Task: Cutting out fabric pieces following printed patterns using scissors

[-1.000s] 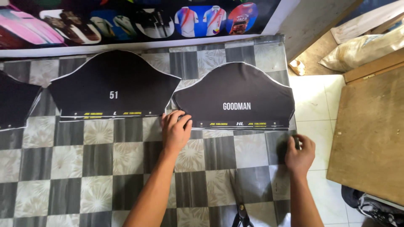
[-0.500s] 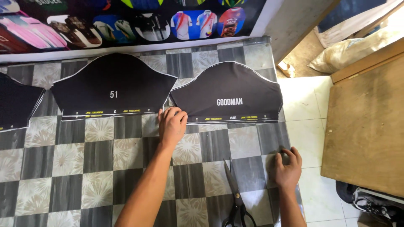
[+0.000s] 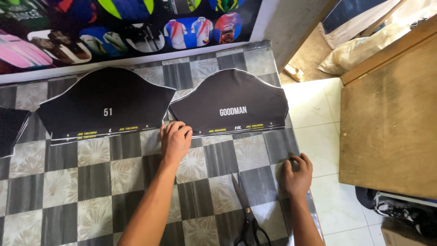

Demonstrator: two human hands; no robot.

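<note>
Two black sleeve-shaped cut pieces lie on a grey checkered table [image 3: 95,182]. The left piece [image 3: 105,107] and the right piece [image 3: 230,102] each carry white print and a yellow-marked bottom edge. My left hand [image 3: 175,140] rests flat on the table, fingertips touching the lower edge where the two pieces meet. My right hand [image 3: 298,172] presses flat on the table near its right edge, holding nothing. Black-handled scissors [image 3: 246,214] lie between my forearms, blades pointing away from me.
Part of a third black piece [image 3: 11,130] shows at the far left. A colourful poster of jerseys [image 3: 114,32] runs along the table's back. To the right are white floor tiles [image 3: 318,132], a wooden board [image 3: 391,118], a sack [image 3: 359,48] and shoes [image 3: 400,207].
My right hand moved down and inward along the table's right edge. The left hand stayed at the pieces' lower edge. The camera view shifted, showing more of the scissors.
</note>
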